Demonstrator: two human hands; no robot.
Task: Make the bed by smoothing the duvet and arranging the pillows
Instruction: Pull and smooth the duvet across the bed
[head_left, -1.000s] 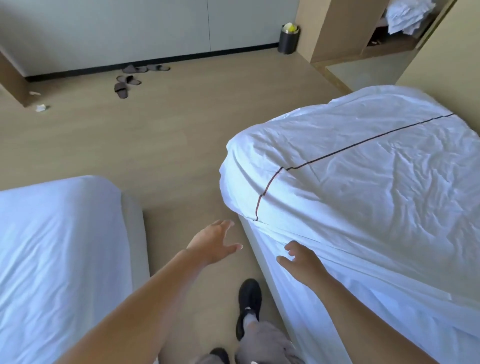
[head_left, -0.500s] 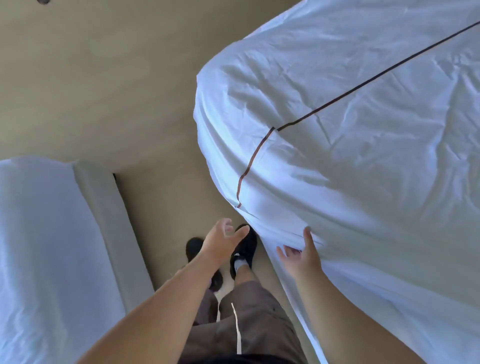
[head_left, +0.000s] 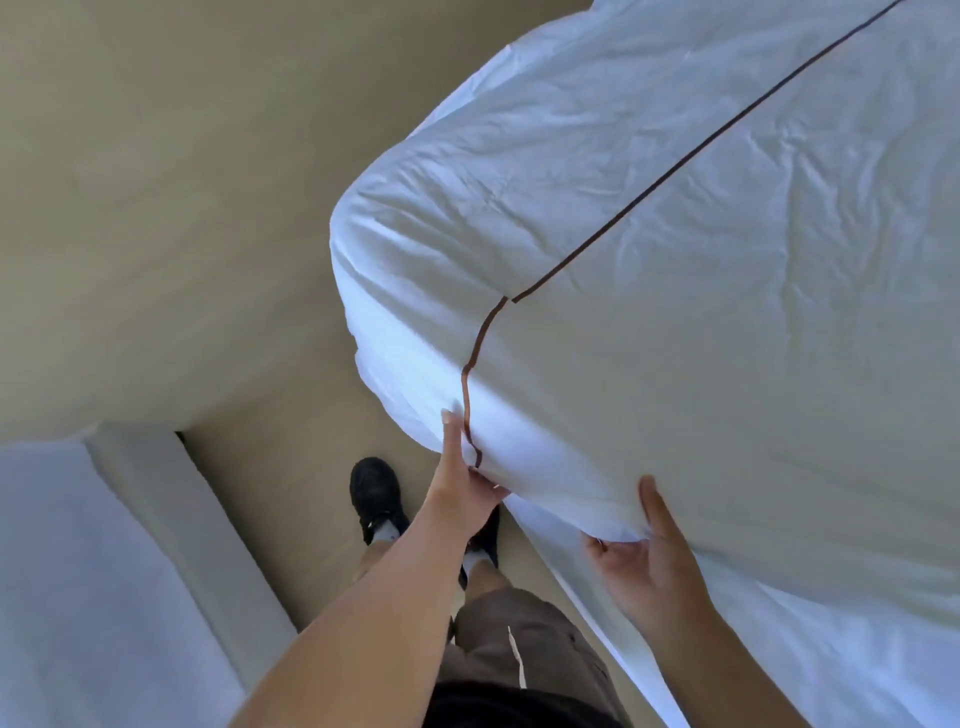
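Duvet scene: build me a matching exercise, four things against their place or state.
Things:
1. left hand
2. right hand
3. brown stripe
4. black shoe

Places or states:
A. on the floor between the beds
B. grips the duvet edge at the stripe's lower end
C. runs across the duvet top, then down its side
D. under the edge, thumb on top

Pairs: 1-B, 2-D, 3-C, 4-A

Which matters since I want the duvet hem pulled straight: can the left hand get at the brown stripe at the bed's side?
Probably yes: the left hand already lies against the duvet beside the brown stripe, nothing between.
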